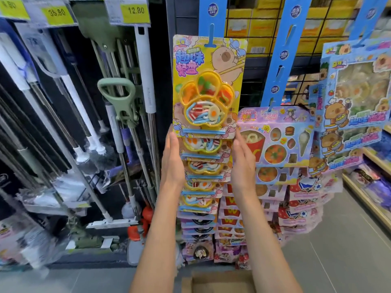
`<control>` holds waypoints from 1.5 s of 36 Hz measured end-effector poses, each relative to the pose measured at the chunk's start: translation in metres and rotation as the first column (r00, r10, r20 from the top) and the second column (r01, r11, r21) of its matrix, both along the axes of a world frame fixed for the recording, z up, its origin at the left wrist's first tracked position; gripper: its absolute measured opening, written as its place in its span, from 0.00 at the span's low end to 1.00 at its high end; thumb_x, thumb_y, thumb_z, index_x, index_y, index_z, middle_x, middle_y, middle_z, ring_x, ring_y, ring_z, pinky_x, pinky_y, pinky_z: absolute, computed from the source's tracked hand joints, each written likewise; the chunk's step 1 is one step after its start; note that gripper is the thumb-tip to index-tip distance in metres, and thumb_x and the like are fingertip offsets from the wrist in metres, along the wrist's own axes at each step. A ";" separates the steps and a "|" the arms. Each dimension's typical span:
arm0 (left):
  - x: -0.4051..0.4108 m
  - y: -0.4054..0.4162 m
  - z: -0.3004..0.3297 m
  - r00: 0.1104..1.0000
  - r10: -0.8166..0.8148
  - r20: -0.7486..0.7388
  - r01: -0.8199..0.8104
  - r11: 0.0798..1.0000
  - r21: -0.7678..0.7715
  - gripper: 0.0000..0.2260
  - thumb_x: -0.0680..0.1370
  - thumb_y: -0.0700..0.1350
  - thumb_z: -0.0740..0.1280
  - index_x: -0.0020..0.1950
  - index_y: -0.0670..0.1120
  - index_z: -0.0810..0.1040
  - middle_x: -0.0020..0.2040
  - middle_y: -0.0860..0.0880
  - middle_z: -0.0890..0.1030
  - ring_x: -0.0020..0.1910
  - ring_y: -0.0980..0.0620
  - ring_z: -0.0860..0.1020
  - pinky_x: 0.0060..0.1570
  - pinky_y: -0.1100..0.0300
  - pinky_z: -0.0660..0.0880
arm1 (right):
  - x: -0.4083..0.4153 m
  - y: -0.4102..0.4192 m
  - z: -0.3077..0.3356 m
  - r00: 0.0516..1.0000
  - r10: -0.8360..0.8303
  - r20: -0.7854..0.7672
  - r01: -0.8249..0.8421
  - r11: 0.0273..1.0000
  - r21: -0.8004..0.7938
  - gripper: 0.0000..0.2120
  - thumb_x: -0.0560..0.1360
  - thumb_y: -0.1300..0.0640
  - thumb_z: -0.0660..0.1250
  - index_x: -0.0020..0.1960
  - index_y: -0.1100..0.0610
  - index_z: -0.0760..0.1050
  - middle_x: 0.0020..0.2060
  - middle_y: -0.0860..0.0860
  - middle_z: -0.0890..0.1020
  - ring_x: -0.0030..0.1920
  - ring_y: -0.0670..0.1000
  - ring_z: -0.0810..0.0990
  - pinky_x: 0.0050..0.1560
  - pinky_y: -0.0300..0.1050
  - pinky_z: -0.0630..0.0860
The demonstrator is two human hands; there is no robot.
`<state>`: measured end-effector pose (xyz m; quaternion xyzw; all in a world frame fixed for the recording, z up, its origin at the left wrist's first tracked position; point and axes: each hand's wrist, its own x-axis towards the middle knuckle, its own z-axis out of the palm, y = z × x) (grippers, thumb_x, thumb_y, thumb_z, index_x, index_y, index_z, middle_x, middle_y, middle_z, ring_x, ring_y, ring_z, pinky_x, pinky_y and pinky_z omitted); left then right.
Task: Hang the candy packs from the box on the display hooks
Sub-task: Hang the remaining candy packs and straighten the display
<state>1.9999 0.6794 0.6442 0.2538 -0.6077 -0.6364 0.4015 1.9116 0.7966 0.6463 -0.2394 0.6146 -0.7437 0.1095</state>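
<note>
On the blue strip [212,22], the top pack [208,85] hangs. Left hand [174,159] and right hand [243,159], fingers straight, flank the packs below. Box [220,282] interior: contents not discernible.

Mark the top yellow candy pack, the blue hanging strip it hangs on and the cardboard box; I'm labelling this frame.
top yellow candy pack [208,60]: head view, printed card.
blue hanging strip [212,12]: head view, upper part.
cardboard box [187,284]: head view, left rim.
</note>
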 end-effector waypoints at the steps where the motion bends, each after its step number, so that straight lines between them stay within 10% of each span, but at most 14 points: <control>1: 0.001 0.002 0.000 1.000 -0.014 0.020 0.014 1.000 -0.001 0.37 0.72 0.76 0.52 0.78 0.61 0.60 0.77 0.59 0.66 0.76 0.57 0.64 0.76 0.47 0.60 | 0.002 0.000 -0.002 1.000 0.002 -0.007 -0.002 1.000 0.010 0.22 0.86 0.50 0.53 0.79 0.49 0.62 0.75 0.40 0.66 0.74 0.38 0.62 0.74 0.39 0.61; 10: 0.004 0.008 -0.017 0.995 -0.036 0.092 0.029 0.997 0.071 0.27 0.82 0.65 0.48 0.80 0.59 0.54 0.79 0.59 0.59 0.76 0.60 0.58 0.69 0.61 0.56 | 0.003 0.007 -0.017 0.996 -0.081 0.041 0.080 0.996 0.024 0.20 0.86 0.50 0.52 0.76 0.49 0.67 0.70 0.39 0.70 0.71 0.38 0.65 0.62 0.27 0.63; 20: 0.002 -0.007 -0.057 0.980 -0.101 0.174 0.064 0.977 0.205 0.41 0.66 0.83 0.53 0.75 0.66 0.64 0.76 0.61 0.67 0.76 0.55 0.65 0.74 0.43 0.61 | -0.007 0.010 -0.038 0.995 -0.092 0.034 0.089 0.992 0.084 0.16 0.84 0.44 0.54 0.69 0.40 0.70 0.69 0.42 0.71 0.74 0.49 0.67 0.75 0.54 0.64; 32: 0.002 0.010 -0.078 0.976 -0.053 0.212 -0.001 0.968 0.250 0.47 0.62 0.85 0.51 0.77 0.65 0.61 0.77 0.59 0.65 0.77 0.54 0.62 0.76 0.43 0.59 | -0.003 0.021 -0.082 0.977 -0.199 0.079 0.179 0.962 0.208 0.16 0.85 0.50 0.55 0.64 0.52 0.79 0.59 0.45 0.82 0.61 0.45 0.78 0.65 0.49 0.75; 39: 0.004 0.005 -0.086 0.988 -0.060 0.143 0.014 0.953 0.303 0.41 0.66 0.82 0.54 0.75 0.64 0.66 0.75 0.57 0.70 0.74 0.52 0.68 0.74 0.42 0.63 | 0.002 0.025 -0.090 0.994 -0.106 -0.008 0.105 0.959 0.262 0.17 0.85 0.48 0.56 0.66 0.49 0.78 0.55 0.35 0.79 0.55 0.27 0.72 0.52 0.23 0.67; 47: 0.013 0.012 -0.099 0.993 -0.027 0.115 -0.016 0.932 0.361 0.42 0.68 0.80 0.54 0.76 0.60 0.67 0.71 0.55 0.75 0.71 0.51 0.72 0.72 0.42 0.65 | 0.002 0.025 -0.094 0.997 -0.076 0.034 0.066 0.966 0.248 0.16 0.85 0.50 0.55 0.48 0.45 0.80 0.44 0.43 0.84 0.46 0.39 0.80 0.49 0.43 0.75; 54: 0.016 0.004 -0.117 0.983 -0.011 0.183 -0.059 0.924 0.377 0.43 0.65 0.83 0.53 0.76 0.63 0.65 0.75 0.56 0.70 0.75 0.51 0.67 0.74 0.41 0.62 | -0.003 0.021 -0.113 0.988 -0.037 0.153 -0.006 0.962 0.272 0.18 0.83 0.43 0.55 0.55 0.48 0.81 0.51 0.45 0.84 0.55 0.46 0.80 0.60 0.52 0.76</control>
